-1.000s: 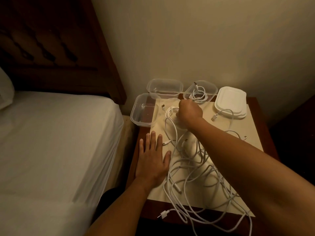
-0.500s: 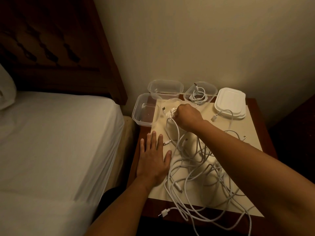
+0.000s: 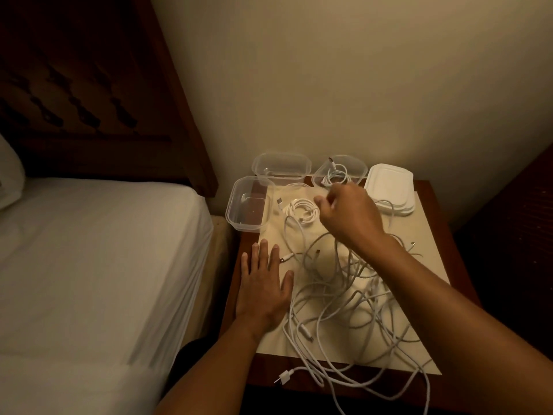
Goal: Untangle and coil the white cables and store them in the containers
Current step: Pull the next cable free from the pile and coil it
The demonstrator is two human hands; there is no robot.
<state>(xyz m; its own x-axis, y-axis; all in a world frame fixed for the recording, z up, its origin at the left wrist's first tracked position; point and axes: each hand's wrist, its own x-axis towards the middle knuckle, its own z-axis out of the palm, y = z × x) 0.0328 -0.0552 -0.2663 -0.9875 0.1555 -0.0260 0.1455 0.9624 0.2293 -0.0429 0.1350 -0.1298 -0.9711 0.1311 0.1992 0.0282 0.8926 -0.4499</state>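
coiled cable | just left of right fingers | left hand flat

Dim warm light, dark vignetted corners, wide-angle bowing, slight motion blur

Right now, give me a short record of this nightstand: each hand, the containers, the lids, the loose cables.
left hand: flat on the paper, holding nothing
right hand: fingers curled, just right of the middle container; any grip is hidden
middle container: holds a coil
back right container: holds a second coil
left container, back left container: no coil seen
lids: white stack, back right corner
tangle: loose on the paper, strands over the front edge
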